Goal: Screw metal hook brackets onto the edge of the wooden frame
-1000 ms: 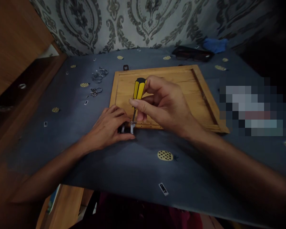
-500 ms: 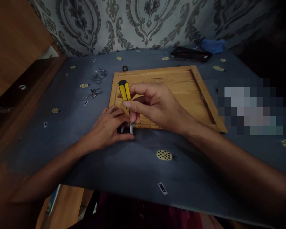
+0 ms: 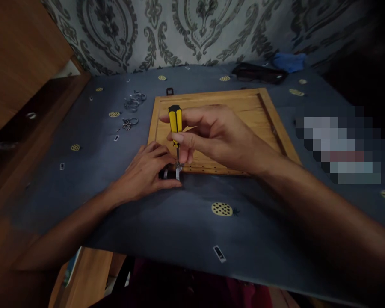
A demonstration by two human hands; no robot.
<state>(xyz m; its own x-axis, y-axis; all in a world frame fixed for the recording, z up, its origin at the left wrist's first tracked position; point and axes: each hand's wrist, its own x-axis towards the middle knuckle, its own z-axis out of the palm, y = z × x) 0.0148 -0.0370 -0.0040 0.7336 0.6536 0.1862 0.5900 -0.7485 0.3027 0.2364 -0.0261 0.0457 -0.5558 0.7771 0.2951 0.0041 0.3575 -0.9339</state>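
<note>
A wooden panel [image 3: 244,107] with a raised frame lies flat on a blue-grey cloth [image 3: 167,222]. My right hand [image 3: 211,137] is closed round a yellow and black screwdriver [image 3: 175,122], held nearly upright with its tip down at the panel's near left corner. There my left hand [image 3: 147,173] pinches a small metal fitting [image 3: 176,172] against the panel's edge, fingers closed on it. A row of small holes runs along the panel's near rail.
Loose metal rings and hardware [image 3: 133,102] lie on the cloth to the left of the panel. A dark flat case [image 3: 259,72] and a blue cloth [image 3: 288,61] sit at the back right. Wooden furniture [image 3: 19,64] stands on the left.
The screwdriver handle has swung from leaning right to leaning left and now stands nearly upright, with my right fingers shifting round it. My left hand has stayed on the fitting.
</note>
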